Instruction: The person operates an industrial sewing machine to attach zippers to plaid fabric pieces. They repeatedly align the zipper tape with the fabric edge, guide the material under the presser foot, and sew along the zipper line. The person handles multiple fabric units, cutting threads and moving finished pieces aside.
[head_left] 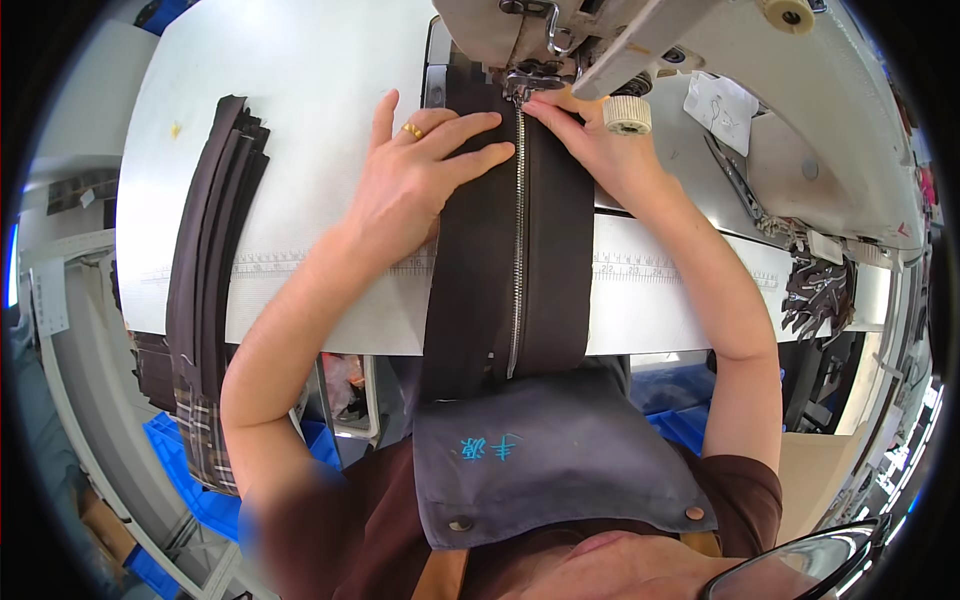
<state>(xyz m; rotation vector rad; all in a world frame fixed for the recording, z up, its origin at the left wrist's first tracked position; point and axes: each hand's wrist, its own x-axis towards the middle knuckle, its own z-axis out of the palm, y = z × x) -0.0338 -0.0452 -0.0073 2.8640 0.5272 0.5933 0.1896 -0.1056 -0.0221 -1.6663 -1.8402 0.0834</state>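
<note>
A dark brown fabric panel (465,260) with a long silver-toothed zipper (518,240) runs from the presser foot (525,82) of a sewing machine toward my lap. My left hand (420,170) lies on the panel left of the zipper, fingers spread, a gold ring on one. Just below the foot, my right hand (600,140) pinches the fabric at the zipper's right edge, its thumb stretched toward the teeth; part of its fingers is hidden behind the machine.
A bundle of dark strips (210,240) hangs over the white table's (300,120) left edge. At the right are a white machine arm (830,140), metal tweezers (730,175), a white paper (718,110) and a pile of small dark pieces (815,290). Blue crates (190,480) stand below.
</note>
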